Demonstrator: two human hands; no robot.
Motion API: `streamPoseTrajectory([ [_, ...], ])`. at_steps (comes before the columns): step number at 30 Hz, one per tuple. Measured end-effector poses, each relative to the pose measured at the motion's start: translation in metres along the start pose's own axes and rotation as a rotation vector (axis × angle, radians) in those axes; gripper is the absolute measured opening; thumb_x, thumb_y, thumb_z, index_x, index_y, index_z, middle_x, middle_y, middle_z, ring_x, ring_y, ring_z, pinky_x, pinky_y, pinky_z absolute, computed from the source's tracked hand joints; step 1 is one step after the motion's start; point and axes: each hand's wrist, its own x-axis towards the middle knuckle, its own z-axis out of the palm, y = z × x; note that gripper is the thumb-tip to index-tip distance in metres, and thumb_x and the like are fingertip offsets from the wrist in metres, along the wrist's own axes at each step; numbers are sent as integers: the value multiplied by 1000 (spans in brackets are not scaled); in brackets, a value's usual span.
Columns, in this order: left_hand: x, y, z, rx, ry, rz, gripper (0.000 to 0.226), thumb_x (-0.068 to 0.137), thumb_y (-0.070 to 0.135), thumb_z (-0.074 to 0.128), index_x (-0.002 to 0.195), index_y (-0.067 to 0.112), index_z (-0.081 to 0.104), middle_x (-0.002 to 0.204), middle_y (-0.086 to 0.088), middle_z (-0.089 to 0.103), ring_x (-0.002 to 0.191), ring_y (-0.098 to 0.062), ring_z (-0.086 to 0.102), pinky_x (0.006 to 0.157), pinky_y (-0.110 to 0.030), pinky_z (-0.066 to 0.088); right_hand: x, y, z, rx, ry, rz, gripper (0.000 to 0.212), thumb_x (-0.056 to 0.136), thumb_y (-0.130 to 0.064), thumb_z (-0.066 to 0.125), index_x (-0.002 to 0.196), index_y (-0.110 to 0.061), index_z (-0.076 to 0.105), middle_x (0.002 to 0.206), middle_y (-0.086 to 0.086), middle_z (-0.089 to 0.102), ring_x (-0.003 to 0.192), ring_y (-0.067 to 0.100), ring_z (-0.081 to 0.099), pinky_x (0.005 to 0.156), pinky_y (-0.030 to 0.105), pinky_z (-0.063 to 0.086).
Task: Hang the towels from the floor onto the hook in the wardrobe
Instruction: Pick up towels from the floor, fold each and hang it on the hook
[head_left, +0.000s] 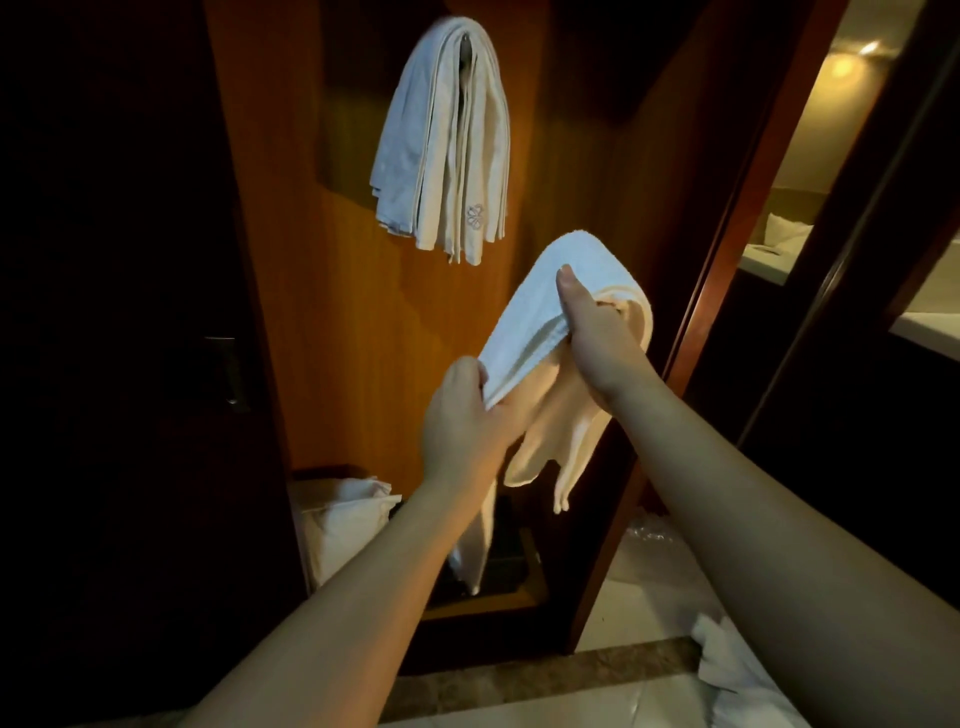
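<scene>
Head view: wardrobe (311, 291) is standing open ahead, its wooden back panel serving as the landmark for everything below.
Hook: it is sitting high on that panel, but the metal itself is hiding under cloth, so I cannot tell its shape.
Hung towels (444, 150): several folded white ones are already draping over the hook, hanging flat against the wardrobe panel.
Towel in hand (540, 322): a white one is being held up in front of the panel, below and to the right of the hung towels, folded over, its loose ends dangling toward the wardrobe floor.
Left hand (462, 421): fingers are curling round the lower edge of the fold, pinching it.
Right hand (592, 332): it is gripping the upper part, thumb lying on top, fingers tucked underneath the cloth.
Floor towel (727, 670): another white one is lying on the tiles, right of the wardrobe and outside it.
Wardrobe bottom: a pale bundle (348, 514) is sitting low in the left corner.
Risk, crowding: the hook looks full, so adding this one is likely nudging the outer towels off.
Risk, uneven drape: with the ends hanging longer on one side, the towel is liable to slide down once released.
Risk, aim: since the hook is covered, the fold may be catching only on cloth, not metal.
</scene>
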Motion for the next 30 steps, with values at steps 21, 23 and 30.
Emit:
streamPoseTrajectory([
  [21,45,-91,-36,452,-36,-3,25,92,9,65,108,23,52,103,0,61,76,-15,61,62,-36,57,17,33,-52,135,466,29,37,84,-59,47,87,-26,66,82,-11,68,84,10,66,72,32,47],
  [23,47,-106,-36,458,-57,-7,34,91,9,65,123,18,58,114,-3,64,85,-15,62,65,-29,52,20,36,-54,141,470,59,40,82,-59,46,91,-26,66,87,-7,67,87,15,65,77,36,49],
  [30,48,-134,-53,458,-95,-161,18,91,21,66,109,23,62,94,5,60,78,-14,61,61,-29,51,32,61,-59,328,468,185,38,80,-44,55,101,-15,66,84,2,63,69,16,58,62,33,44],
])
